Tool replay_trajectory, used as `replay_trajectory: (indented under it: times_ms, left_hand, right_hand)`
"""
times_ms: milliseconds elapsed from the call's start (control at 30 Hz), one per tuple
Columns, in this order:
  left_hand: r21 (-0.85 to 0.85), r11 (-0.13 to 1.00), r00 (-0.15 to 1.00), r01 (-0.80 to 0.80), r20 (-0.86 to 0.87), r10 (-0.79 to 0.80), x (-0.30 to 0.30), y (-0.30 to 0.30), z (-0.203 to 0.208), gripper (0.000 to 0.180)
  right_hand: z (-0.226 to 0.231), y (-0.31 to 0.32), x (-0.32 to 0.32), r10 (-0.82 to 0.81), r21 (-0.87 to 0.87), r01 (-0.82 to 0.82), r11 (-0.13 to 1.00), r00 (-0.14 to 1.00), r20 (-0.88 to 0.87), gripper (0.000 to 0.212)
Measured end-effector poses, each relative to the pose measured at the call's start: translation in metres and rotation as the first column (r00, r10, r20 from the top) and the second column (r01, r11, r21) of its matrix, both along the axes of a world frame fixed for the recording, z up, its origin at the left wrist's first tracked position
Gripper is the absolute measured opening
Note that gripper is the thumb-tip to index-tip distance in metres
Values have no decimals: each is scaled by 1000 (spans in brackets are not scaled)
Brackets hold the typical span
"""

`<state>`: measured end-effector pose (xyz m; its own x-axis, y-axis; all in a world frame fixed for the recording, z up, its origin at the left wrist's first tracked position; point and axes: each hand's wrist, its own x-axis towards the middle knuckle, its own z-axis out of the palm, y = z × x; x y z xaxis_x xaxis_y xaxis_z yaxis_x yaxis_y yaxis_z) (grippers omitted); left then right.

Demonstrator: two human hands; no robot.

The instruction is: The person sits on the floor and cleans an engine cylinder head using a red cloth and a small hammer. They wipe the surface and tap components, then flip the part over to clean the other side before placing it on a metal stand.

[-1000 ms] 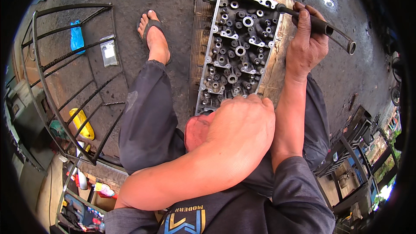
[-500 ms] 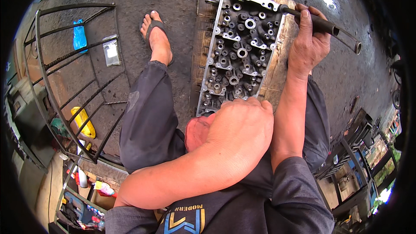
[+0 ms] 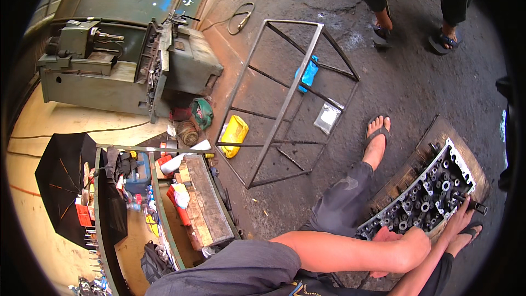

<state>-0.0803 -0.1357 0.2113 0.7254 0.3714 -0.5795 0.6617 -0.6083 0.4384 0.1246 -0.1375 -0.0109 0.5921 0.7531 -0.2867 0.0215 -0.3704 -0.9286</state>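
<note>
Beside cylinder head (image 3: 433,191), right hand (image 3: 459,221) outstretched, left hand (image 3: 414,245) seemingly curled

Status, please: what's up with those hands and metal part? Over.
Right hand gripping dark tube. Left hand: hold unclear. Cylinder head on brown sheet, near end partly blocked by left hand.

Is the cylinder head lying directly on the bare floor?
No, a brown cardboard sheet lies under the cylinder head, showing past its edges.
</note>
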Motion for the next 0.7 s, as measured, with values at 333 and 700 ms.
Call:
replay_trajectory:
  times_ms: [333,700]
  left_hand:
    - [-109,993,999,-42,15,44,-10,19,24,13]
    - [-181,980,987,-76,127,100,-14,13,34,31]
  right_hand:
    - [-19,-11,13,544,-507,-198,839,361,758,53]
    - [85,25,-49,-167,151,143,978,973,161,20]
